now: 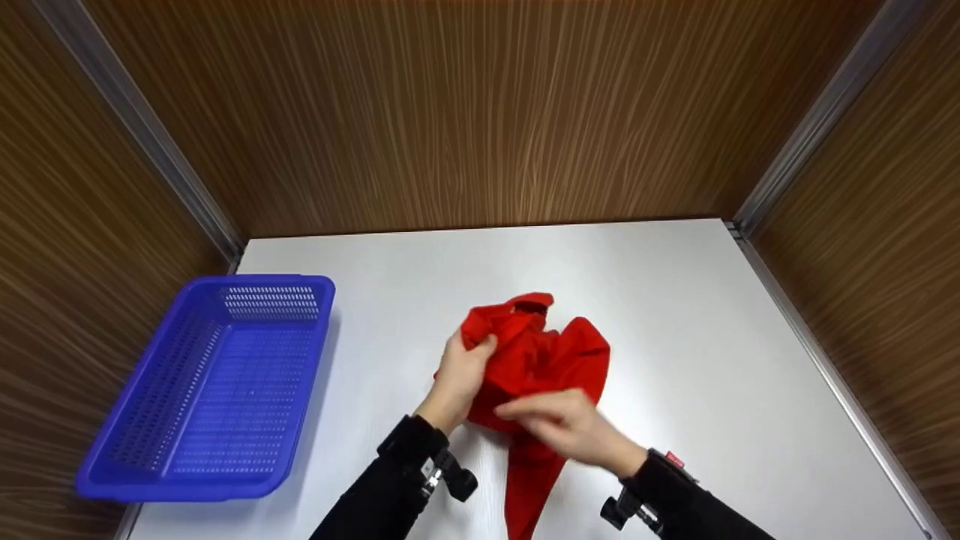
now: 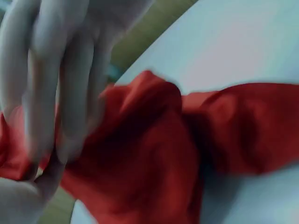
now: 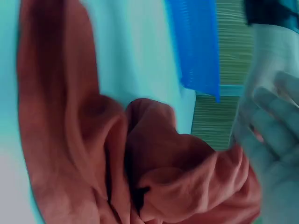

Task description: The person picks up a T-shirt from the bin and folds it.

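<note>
A bunched red piece of clothing (image 1: 559, 356) is held up in crumpled folds over the white table, with a long narrow part hanging down toward the near edge. My left hand (image 1: 459, 375) grips its left side, thumb on top of the fabric. In the left wrist view, the fingers of the left hand (image 2: 60, 93) and the thumb pinch a fold of the red cloth (image 2: 140, 154). My right hand (image 1: 566, 424) is in front of the lower folds, slightly blurred, its fingers extended and holding nothing. The right wrist view shows the cloth (image 3: 182, 172) beside the right hand (image 3: 282, 186).
A blue plastic basket (image 1: 321, 375) with perforated walls stands on the left of the white table (image 1: 675, 300); nothing is seen inside it. Wood-grain panels (image 1: 487, 112) enclose the back and both sides, with metal strips (image 1: 832, 375) along the corners and edge.
</note>
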Tool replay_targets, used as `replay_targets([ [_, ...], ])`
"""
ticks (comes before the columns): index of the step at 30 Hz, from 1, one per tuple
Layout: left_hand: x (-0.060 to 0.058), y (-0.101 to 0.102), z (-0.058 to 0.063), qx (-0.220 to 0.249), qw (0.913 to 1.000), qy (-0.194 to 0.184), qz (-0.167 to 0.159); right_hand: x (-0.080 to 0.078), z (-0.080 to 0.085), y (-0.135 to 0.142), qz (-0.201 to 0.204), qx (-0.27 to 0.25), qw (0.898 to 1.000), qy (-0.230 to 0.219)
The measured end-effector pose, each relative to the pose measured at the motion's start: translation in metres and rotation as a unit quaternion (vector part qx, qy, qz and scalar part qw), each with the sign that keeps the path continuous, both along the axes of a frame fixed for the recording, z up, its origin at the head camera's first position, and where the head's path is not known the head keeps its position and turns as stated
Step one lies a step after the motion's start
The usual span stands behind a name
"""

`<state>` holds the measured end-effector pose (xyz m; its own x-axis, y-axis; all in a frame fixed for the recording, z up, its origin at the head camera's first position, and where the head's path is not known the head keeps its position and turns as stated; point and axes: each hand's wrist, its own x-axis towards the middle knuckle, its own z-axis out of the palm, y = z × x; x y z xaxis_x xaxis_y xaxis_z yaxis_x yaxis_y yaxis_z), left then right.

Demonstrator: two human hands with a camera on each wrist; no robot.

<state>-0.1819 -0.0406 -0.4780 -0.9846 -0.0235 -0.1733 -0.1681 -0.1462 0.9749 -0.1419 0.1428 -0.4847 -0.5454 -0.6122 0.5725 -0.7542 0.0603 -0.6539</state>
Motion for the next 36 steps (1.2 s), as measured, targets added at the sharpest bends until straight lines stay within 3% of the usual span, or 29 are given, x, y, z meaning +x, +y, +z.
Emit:
replay_targets([
  [2, -0.002, -0.007, 0.003, 0.001, 0.9999, 0.002, 0.012, -0.006, 0.014, 0.007, -0.063, -0.04, 0.996, -0.046],
  [4, -0.002, -0.011, 0.008, -0.005, 0.9998, 0.005, 0.017, -0.016, 0.028, 0.014, -0.148, -0.052, 0.983, -0.097],
  [7, -0.001, -0.014, 0.016, -0.01, 0.9996, 0.026, 0.003, -0.037, 0.035, 0.026, -0.222, 0.005, 0.964, -0.146],
  [9, 0.0, -0.013, 0.022, -0.004, 0.9986, 0.048, -0.021, -0.053, 0.028, 0.033, -0.213, 0.046, 0.959, -0.184],
  [12, 0.002, -0.011, 0.028, 0.018, 0.9947, 0.08, -0.062, -0.072, 0.007, 0.043, -0.159, 0.082, 0.954, -0.242],
  [15, 0.001, -0.01, 0.033, 0.026, 0.9917, 0.089, -0.089, -0.082, -0.012, 0.048, -0.11, 0.085, 0.949, -0.282],
  [17, -0.001, -0.013, 0.035, 0.017, 0.9928, 0.084, -0.084, -0.084, -0.018, 0.05, -0.109, 0.068, 0.943, -0.308],
  [19, -0.004, -0.018, 0.036, -0.004, 0.9952, 0.079, -0.058, -0.084, -0.018, 0.054, -0.121, 0.014, 0.928, -0.352],
  [21, -0.008, -0.025, 0.036, -0.034, 0.9955, 0.087, -0.015, -0.083, -0.014, 0.06, -0.135, -0.08, 0.902, -0.403],
  [23, -0.014, -0.031, 0.035, -0.082, 0.9904, 0.109, 0.022, -0.081, -0.007, 0.065, -0.125, -0.187, 0.875, -0.428],
  [26, -0.02, -0.039, 0.035, -0.159, 0.9761, 0.145, 0.033, -0.077, 0.01, 0.065, -0.095, -0.291, 0.847, -0.434],
  [28, -0.024, -0.042, 0.036, -0.189, 0.968, 0.165, 0.011, -0.074, 0.024, 0.061, -0.099, -0.316, 0.841, -0.428],
  [31, -0.027, -0.045, 0.04, -0.191, 0.9626, 0.189, -0.032, -0.069, 0.045, 0.051, -0.134, -0.317, 0.84, -0.419],
  [33, -0.026, -0.047, 0.047, -0.189, 0.9602, 0.2, -0.049, -0.066, 0.059, 0.048, -0.159, -0.31, 0.84, -0.416],
  [36, -0.029, -0.053, 0.049, -0.217, 0.9492, 0.22, -0.059, -0.061, 0.076, 0.048, -0.172, -0.301, 0.841, -0.415],
])
